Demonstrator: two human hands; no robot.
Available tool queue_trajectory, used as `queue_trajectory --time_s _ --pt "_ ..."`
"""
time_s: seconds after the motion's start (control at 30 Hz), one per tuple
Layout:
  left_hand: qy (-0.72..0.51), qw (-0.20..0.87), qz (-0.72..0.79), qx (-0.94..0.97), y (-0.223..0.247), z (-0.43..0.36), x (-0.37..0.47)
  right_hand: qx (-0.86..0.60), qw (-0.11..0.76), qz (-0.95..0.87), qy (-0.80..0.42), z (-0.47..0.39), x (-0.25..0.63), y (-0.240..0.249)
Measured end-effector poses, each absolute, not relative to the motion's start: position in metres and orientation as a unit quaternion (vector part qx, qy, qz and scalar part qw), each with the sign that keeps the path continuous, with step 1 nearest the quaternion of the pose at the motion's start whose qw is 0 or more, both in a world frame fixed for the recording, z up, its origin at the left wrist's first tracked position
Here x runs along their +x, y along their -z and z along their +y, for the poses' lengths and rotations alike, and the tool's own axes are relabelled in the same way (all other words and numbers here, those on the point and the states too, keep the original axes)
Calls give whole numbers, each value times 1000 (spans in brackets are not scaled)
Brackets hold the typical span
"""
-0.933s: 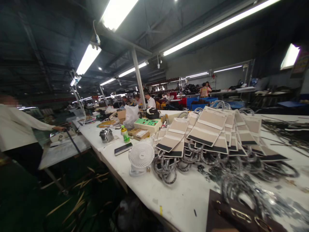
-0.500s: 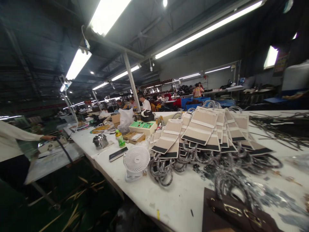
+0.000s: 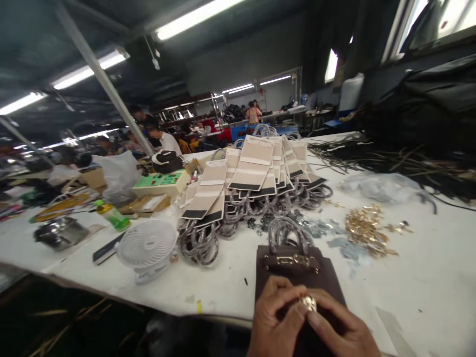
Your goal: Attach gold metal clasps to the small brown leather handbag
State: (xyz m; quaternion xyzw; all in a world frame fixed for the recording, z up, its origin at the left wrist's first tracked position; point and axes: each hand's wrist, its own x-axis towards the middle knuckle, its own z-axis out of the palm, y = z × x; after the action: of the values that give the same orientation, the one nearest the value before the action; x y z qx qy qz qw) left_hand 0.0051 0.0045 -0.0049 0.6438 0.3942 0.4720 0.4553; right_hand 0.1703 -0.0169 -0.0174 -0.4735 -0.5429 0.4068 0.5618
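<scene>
Both hands pinch one small gold fitting (image 3: 309, 303) between their fingertips: left hand (image 3: 275, 322) from the left, right hand (image 3: 344, 334) from the right, closed on it just above the lower half of the brown bag (image 3: 297, 277). The bag lies flat at the near edge of the white table (image 3: 409, 277), grey handle (image 3: 284, 233) pointing away. I judge the work partly done: a gold clasp (image 3: 292, 262) already sits across the bag's top, while the fitting is not yet seated (my reading only). Loose gold hardware (image 3: 366, 229) and a stack of tan bags (image 3: 256, 171) wait beyond. The wrists are cut off by the frame; motion blur hides the fitting's shape.
</scene>
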Motion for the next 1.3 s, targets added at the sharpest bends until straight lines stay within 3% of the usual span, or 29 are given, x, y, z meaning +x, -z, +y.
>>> queue_trajectory --time_s 0.2,0.47,0.67,0.97,1.07,1.2,1.3 --pt "-442 421 416 674 -7 5 1 -475 566 -544 -397 -8 167 20" --pt "-455 206 574 649 21 25 -27 -479 554 -475 -488 7 168 24" --pt "-411 254 613 626 27 43 -38 -464 547 -472 -513 10 171 28" --pt "-416 212 609 642 16 48 -36 -482 549 -499 -466 16 156 11" --pt "-447 281 608 592 12 49 -32 -473 569 -497 -454 17 153 6" --pt "-502 467 558 468 4 54 -25 -422 580 -530 -453 16 153 -4" --pt "-474 582 498 434 -6 58 -19 -372 568 -576 -456 17 156 -13"
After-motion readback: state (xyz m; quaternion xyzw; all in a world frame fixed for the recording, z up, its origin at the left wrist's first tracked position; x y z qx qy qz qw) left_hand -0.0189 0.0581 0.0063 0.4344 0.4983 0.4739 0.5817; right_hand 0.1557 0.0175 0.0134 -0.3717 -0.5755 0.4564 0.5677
